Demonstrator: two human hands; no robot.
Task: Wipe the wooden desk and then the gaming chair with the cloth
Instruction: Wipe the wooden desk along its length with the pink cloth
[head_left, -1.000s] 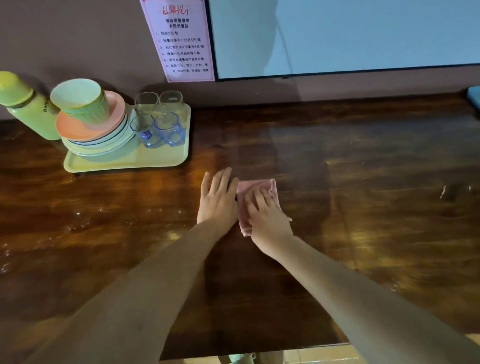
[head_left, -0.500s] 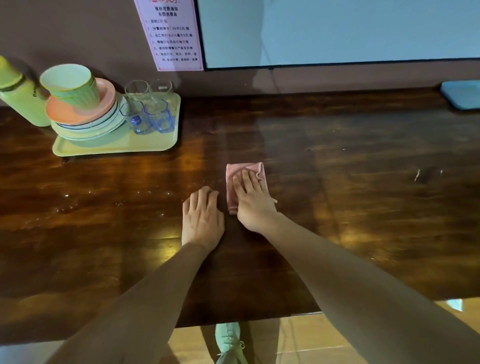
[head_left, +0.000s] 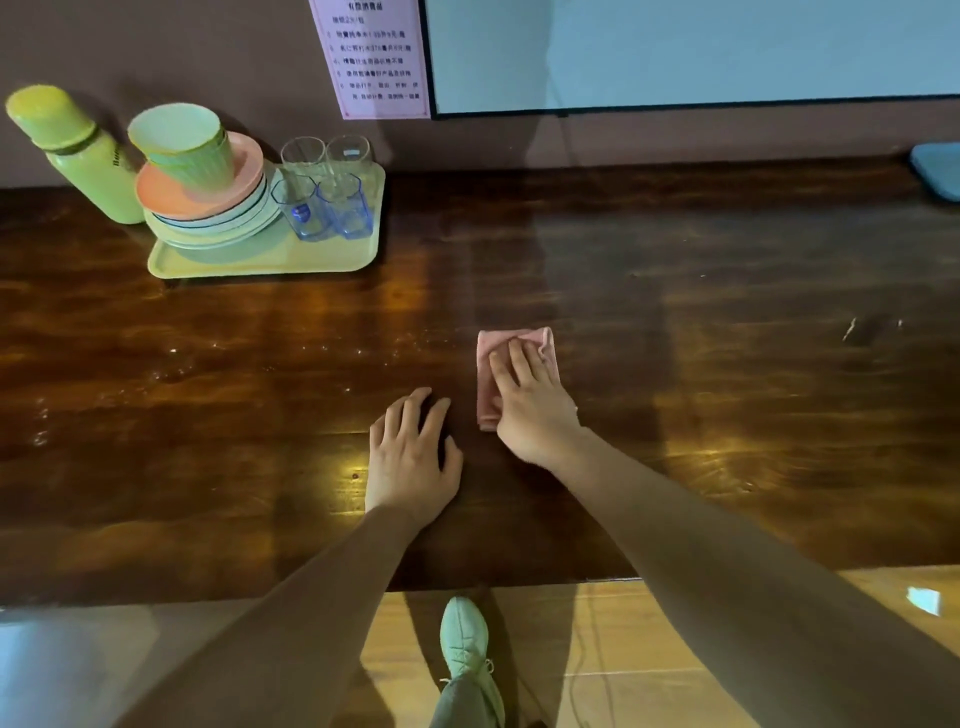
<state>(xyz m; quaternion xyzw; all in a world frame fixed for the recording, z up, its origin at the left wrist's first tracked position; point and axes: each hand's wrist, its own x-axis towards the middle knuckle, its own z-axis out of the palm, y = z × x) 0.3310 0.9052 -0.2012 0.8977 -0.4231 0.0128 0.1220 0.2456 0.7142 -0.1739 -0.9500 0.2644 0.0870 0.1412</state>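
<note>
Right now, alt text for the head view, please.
A person's right hand presses a folded pink cloth flat on a dark wooden desk, the left hand resting on the wood beside it. At back left a yellow tray holds stacked plates, a green cup and glasses, beside a green bottle.

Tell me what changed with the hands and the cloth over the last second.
The left hand pulled back from beside the pink cloth toward the near edge of the desk and now rests on bare wood, apart from it. The right hand stays pressed flat on the cloth. Tray, dishes and glasses unchanged.
</note>
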